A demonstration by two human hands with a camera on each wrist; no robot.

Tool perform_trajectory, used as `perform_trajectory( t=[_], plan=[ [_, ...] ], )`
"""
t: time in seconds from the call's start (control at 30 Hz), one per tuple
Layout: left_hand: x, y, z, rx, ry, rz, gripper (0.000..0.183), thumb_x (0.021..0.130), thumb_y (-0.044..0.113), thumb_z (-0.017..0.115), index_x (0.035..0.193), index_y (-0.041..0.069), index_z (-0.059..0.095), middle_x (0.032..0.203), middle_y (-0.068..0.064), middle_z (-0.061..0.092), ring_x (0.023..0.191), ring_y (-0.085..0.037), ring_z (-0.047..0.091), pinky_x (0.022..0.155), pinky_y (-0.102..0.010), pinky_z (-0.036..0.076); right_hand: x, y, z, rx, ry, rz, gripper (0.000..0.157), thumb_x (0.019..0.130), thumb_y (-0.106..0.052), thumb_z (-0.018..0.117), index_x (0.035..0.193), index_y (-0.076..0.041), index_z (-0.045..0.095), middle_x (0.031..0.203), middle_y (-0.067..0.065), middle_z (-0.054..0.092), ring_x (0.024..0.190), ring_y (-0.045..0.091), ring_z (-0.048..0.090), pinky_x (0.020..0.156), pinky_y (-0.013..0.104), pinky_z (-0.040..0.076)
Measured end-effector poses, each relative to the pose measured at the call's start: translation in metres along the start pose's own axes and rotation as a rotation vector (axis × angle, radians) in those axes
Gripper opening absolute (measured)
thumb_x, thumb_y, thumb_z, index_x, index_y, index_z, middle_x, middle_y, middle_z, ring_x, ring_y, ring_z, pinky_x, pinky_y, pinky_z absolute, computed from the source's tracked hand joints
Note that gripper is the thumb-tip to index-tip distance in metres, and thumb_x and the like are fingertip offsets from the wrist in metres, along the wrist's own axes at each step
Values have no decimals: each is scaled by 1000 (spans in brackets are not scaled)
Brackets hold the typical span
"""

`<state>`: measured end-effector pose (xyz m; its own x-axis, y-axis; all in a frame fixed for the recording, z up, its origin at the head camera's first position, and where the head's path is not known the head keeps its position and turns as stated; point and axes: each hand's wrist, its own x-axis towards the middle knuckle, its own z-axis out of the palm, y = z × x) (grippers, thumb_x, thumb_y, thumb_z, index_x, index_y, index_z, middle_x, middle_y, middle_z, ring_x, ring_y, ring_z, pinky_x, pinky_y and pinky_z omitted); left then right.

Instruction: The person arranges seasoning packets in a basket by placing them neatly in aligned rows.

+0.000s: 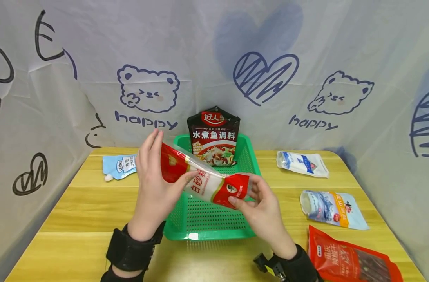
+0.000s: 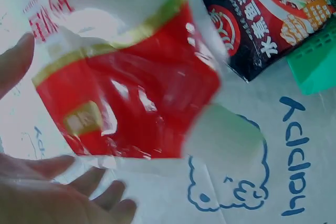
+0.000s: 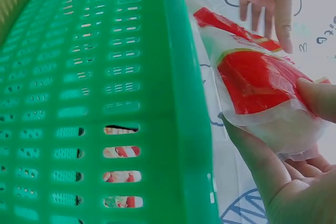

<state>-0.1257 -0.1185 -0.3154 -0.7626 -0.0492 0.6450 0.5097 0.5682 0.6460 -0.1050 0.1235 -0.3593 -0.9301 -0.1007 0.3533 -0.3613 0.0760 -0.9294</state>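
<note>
A red-and-clear bag of white sugar (image 1: pixel 209 180) is held tilted above the green basket (image 1: pixel 214 235). My right hand (image 1: pixel 265 209) pinches its lower right end, thumb on the front and fingers behind, as the right wrist view also shows. At the upper left end is my left hand (image 1: pixel 154 180), its fingers extended and its thumb beside the bag's front. The left wrist view shows the left fingers (image 2: pixel 105 192) apart around the bag's red end; whether the thumb touches it I cannot tell. A dark fish seasoning packet (image 1: pixel 214 137) stands upright at the basket's back.
Left of the basket lies a light-blue Heinz pouch (image 1: pixel 120 166), partly behind my left hand. On the table's right side are a white-and-blue packet (image 1: pixel 302 163), a blue-and-orange bag (image 1: pixel 334 209) and a red dried chili bag (image 1: pixel 353 256). A printed cloth (image 1: pixel 214 47) hangs behind the table.
</note>
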Motion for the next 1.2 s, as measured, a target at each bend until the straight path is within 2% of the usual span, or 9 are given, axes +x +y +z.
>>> perform_trajectory(
  t=[0.13, 0.27, 0.4, 0.53, 0.73, 0.9, 1.1, 1.2],
  plan=[
    [2, -3, -7, 13, -80, -173, 118, 77, 21, 94, 166, 9, 17, 167, -14, 22, 149, -30, 23, 110, -64, 43, 0, 1, 0, 15, 8, -14, 54, 84, 18, 73, 133, 9, 52, 120, 27, 67, 104, 14, 71, 79, 34, 64],
    [5, -7, -11, -19, -188, -318, 113, 82, 25, 91, 165, 9, 16, 159, -17, 31, 141, -32, 35, 103, -61, 52, 1, 1, 0, 33, 8, -35, 53, 84, 19, 72, 132, 11, 51, 120, 28, 66, 104, 14, 70, 80, 34, 63],
    [6, -9, -14, -112, -262, -398, 100, 86, 25, 88, 161, 9, 24, 143, -15, 48, 127, -30, 52, 93, -52, 59, 1, 1, 0, 50, 0, -49, 52, 85, 19, 71, 132, 12, 49, 120, 28, 65, 104, 14, 69, 81, 34, 63],
    [6, -8, -17, -145, -274, -450, 85, 86, 28, 88, 151, 9, 38, 131, -12, 61, 112, -29, 62, 84, -44, 62, 1, 2, 0, 71, -13, -54, 52, 86, 19, 70, 133, 12, 48, 119, 23, 65, 105, 14, 69, 81, 35, 63],
    [5, -6, -18, -112, -225, -439, 66, 85, 24, 89, 138, 6, 54, 124, -13, 69, 105, -30, 67, 81, -44, 64, 1, 3, 0, 107, -52, -31, 50, 90, 16, 69, 135, 11, 47, 121, 18, 65, 108, 16, 69, 84, 36, 63],
    [5, -6, -18, -71, -191, -408, 59, 84, 19, 90, 132, 3, 59, 119, -15, 72, 98, -31, 71, 78, -44, 64, 1, 1, 1, 117, -75, 25, 49, 92, 13, 68, 136, 9, 45, 126, 24, 63, 112, 17, 68, 86, 36, 62],
    [3, -5, -16, -68, -143, -348, 52, 81, 14, 91, 124, 2, 64, 112, -13, 75, 89, -26, 72, 72, -35, 63, 2, 0, 2, 96, -100, 121, 59, 91, 15, 68, 142, 5, 41, 134, 25, 58, 121, 29, 62, 91, 37, 60],
    [2, -4, -16, -69, -113, -304, 49, 79, 12, 92, 120, 2, 67, 110, -12, 76, 86, -25, 72, 70, -29, 61, 3, 1, 3, 95, -100, 120, 61, 90, 16, 68, 144, 4, 40, 136, 25, 56, 124, 34, 59, 93, 38, 59]
  ],
)
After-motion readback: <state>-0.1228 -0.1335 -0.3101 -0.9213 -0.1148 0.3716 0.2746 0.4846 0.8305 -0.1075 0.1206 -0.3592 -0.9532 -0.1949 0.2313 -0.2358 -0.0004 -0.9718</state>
